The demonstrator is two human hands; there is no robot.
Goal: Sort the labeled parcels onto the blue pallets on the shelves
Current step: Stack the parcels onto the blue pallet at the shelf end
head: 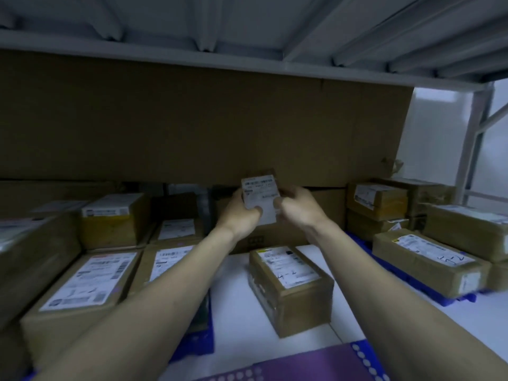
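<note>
Matt cardboard parcels [291, 287], white paper labels [290, 266], blue plastic pallet [428, 294]

Most of the white labels are too blurry to read. The box in the middle [291, 287] has "4-2" written by hand on its label. The long box on the right [428, 259] has a scribbled mark that looks like "2-2", but I can't be sure

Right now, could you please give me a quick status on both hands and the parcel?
Left hand and right hand both grip the small labeled parcel, held up above the shelf. Single parcel sits alone on the white shelf below. Nothing blocking.
</note>
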